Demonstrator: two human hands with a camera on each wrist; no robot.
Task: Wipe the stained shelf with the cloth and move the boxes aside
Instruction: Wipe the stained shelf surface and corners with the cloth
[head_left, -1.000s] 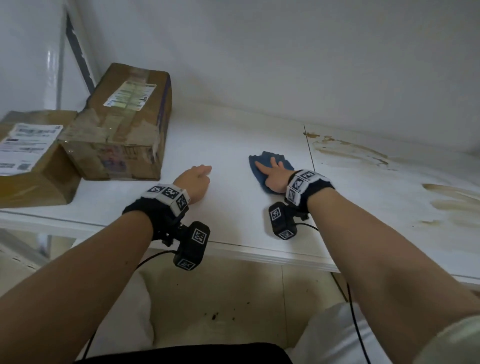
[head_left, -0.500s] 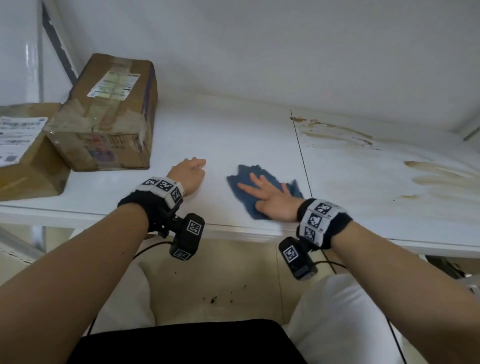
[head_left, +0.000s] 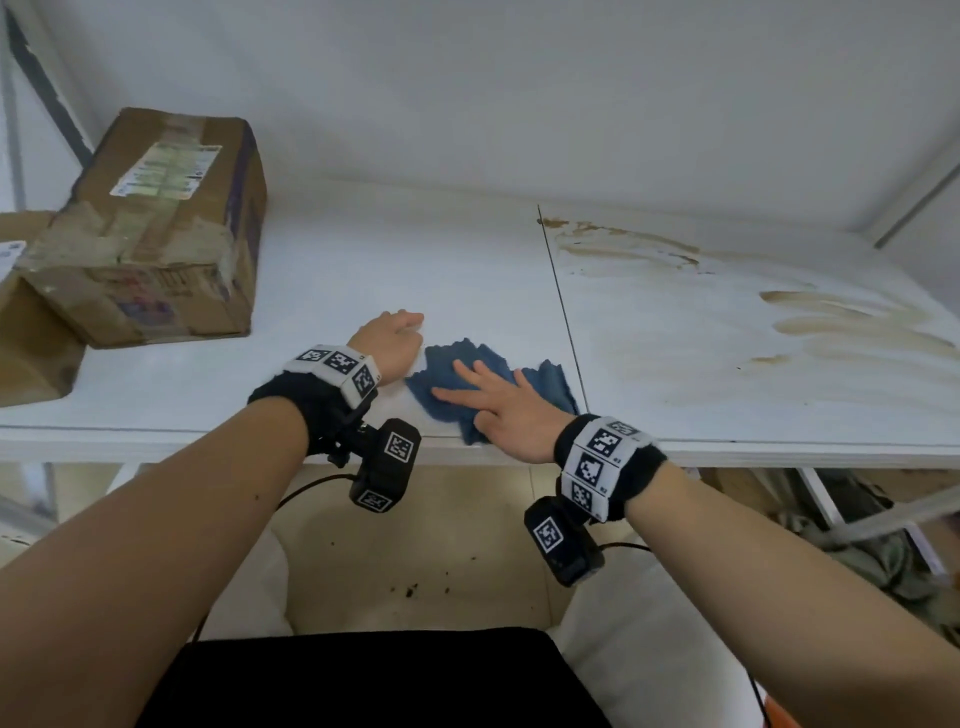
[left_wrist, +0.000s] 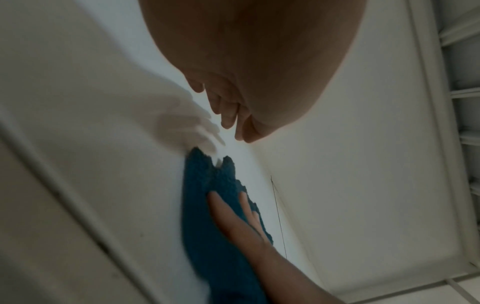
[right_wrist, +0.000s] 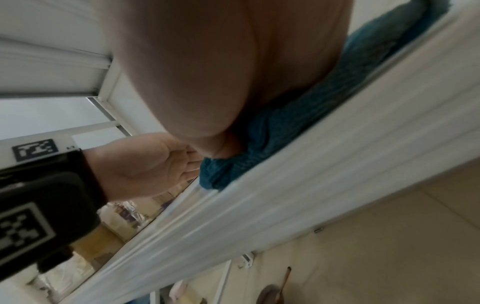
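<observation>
On the far left a cardboard box is sitting at the shelf's end, mostly cut off by the edge of view; a second, taped box is leaning against it, both well apart from the stains, so to my eye neither is blocking the wiping. The left hand is resting on the white shelf just beside the cloth, fingers loosely bent and holding nothing; it is probably bracing the person. The blue cloth is lying bunched near the front edge, a fold hanging over the lip; the right hand is pressing it flat with fingers spread and straight. Further right, past the thin seam, brown stains are streaking the panel, with a second smear near the back wall; the cloth is not reaching them yet. To do this well, I would say the palm should be keeping even pressure and sliding the cloth across the seam in overlapping strokes, with the hanging fold pulled back so it is not dragging off the edge; the seam could be snagging the cloth; below, the tiled floor is showing dark specks.
</observation>
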